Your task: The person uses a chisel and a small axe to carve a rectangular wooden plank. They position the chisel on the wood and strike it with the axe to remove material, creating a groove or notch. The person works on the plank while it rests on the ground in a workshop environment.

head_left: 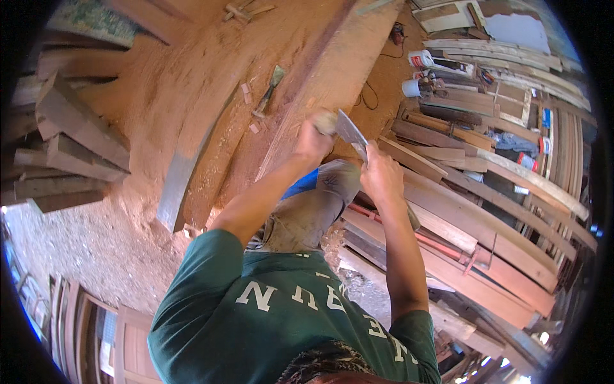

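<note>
My left hand (312, 142) is closed on a small pale wooden piece (325, 122) above a long, wide board (332, 64). Beside it, my right hand (378, 169) grips a tool with a flat steel blade (350, 133); part of its handle shows by my forearm. The blade is raised close to the wooden piece; whether they touch I cannot tell. A chisel-like hand tool (268, 89) lies left of the board, among small wood blocks (247, 93).
Stacked planks (480, 237) fill the right side, with white buckets (419, 59) and a cable (366, 96) farther up. Heavy timber offcuts (83, 128) lie at the left over a dusty floor (89, 237). Wooden frames (131, 345) stand at the lower left.
</note>
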